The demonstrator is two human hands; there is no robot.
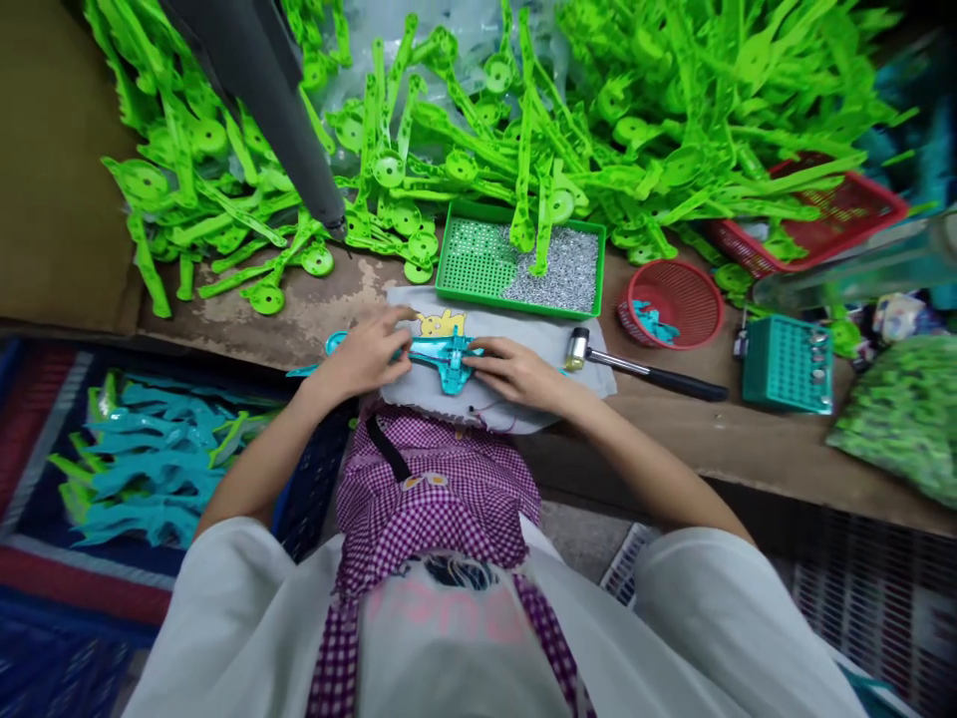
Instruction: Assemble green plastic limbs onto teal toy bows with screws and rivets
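Note:
A teal plastic toy part [447, 361] lies on a white cloth [523, 334] at the near edge of the workbench. My left hand [366, 351] rests over the part's left end with fingers curled on it. My right hand [515, 371] presses the part's right end with fingers closed on it. Both hands hold the piece flat against the cloth.
A green tray [478, 261] of small silver screws sits just behind the cloth. A hammer [643, 369] lies to the right, near a red basket [673, 299] and a teal box [785, 364]. Green plastic parts [635, 110] heap across the back. Teal parts [142, 459] fill a crate at lower left.

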